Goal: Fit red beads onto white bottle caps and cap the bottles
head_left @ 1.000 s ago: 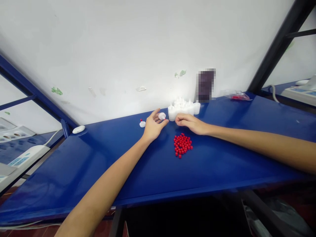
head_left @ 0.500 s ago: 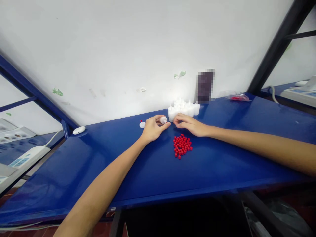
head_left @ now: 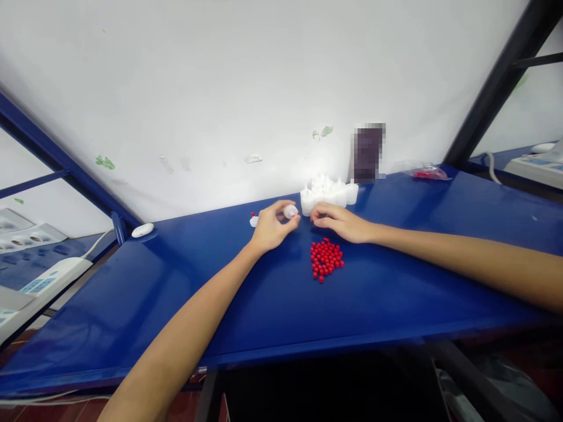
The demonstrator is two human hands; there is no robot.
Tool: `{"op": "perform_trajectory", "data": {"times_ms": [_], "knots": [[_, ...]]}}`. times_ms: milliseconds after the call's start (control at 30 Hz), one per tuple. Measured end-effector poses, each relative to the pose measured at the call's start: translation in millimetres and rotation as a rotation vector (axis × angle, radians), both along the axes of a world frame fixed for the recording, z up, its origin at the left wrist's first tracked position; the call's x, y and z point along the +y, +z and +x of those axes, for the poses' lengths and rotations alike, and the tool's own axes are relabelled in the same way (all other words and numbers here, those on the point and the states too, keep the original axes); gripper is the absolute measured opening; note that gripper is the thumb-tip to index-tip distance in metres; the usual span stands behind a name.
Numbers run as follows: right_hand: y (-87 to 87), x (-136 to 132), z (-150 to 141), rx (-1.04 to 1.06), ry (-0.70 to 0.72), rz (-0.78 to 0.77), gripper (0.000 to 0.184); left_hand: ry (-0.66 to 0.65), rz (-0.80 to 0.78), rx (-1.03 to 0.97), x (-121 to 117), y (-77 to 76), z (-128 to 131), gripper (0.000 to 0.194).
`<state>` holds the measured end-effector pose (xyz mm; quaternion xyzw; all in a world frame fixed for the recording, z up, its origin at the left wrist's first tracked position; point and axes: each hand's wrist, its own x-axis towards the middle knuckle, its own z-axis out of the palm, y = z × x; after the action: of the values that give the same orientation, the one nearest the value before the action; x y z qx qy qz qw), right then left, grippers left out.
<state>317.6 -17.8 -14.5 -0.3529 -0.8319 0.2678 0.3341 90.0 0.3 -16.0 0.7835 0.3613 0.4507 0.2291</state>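
White bottle [head_left: 289, 211], small w/ a tapered nozzle, is in the left hand [head_left: 272, 227], lifted just above the far part of the blue table [head_left: 211, 316], approx. mid-scene. Left thumb & fingers pinch it from the sides; bottle is tilted, nozzle end toward near right. Bit of red shows by the nozzle tip, too small to tell what exactly.

Right hand [head_left: 338, 224] is just to the right, w/ a small gap btwn the two hands. Its fingers are curled in close to the thumb; can't tell if anything's btwn the tips.

Bunch of white bottles [head_left: 329, 196] stands upright right behind the right hand, on the far side nr. the wall [head_left: 197, 88], nozzles up. Loose pile of red caps [head_left: 326, 258] lies on the near side of the right hand, apart from it. Red-tipped bottle [head_left: 254, 222] sits just left of the left hand, partly hidden by it.

Elsewhere: white rounded object [head_left: 143, 230] at far left, clear bag [head_left: 426, 172] w/ red inside at far right, & dark pixelated item [head_left: 368, 153] against the wall behind the bunch.
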Motion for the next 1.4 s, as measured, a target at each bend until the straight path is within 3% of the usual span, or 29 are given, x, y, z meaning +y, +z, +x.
{"op": "perform_trajectory", "data": {"times_ms": [100,200,300,367,533,733,867,1133,1200,1300,1400], "knots": [[0.7,-0.9,-0.1,-0.032,0.003,0.039,0.015,0.127,0.102,-0.080,2.6,16.1,-18.3,0.033],[2.3,-2.4,1.4,-0.051,0.014,0.071,0.011,0.245,0.204,-0.146,8.0,28.2,-44.7,0.046],[4.0,-4.0,4.2,-0.074,0.044,0.052,0.012,0.448,0.243,-0.048,17.2,27.1,-67.6,0.062],[4.9,-4.4,6.2,-0.088,0.060,0.018,0.016,0.490,0.212,0.011,24.1,20.3,-76.7,0.066],[5.3,-2.8,10.8,-0.089,0.077,0.022,0.022,0.438,0.151,0.155,34.7,2.8,-81.6,0.061],[1.0,-1.5,9.6,-0.023,0.065,0.076,0.028,0.339,0.091,0.301,36.9,-4.5,-83.7,0.052],[-1.0,-2.2,5.3,-0.021,-0.028,0.110,0.025,0.312,0.068,0.349,39.0,-6.3,-84.8,0.048],[-4.3,-0.4,2.7,-0.075,-0.230,0.171,0.037,0.307,0.017,0.456,39.5,-3.0,-84.9,0.042],[-4.7,-1.0,2.7,-0.080,-0.290,0.143,0.031,0.320,0.002,0.503,37.4,-2.0,-88.1,0.041],[-4.1,-3.8,1.8,-0.072,-0.327,0.121,0.008,0.341,-0.020,0.563,34.0,-1.5,-94.3,0.043],[-2.2,-8.0,-0.4,-0.123,-0.349,0.120,0.022,0.363,-0.023,0.565,33.5,-1.5,-98.7,0.046]]}}
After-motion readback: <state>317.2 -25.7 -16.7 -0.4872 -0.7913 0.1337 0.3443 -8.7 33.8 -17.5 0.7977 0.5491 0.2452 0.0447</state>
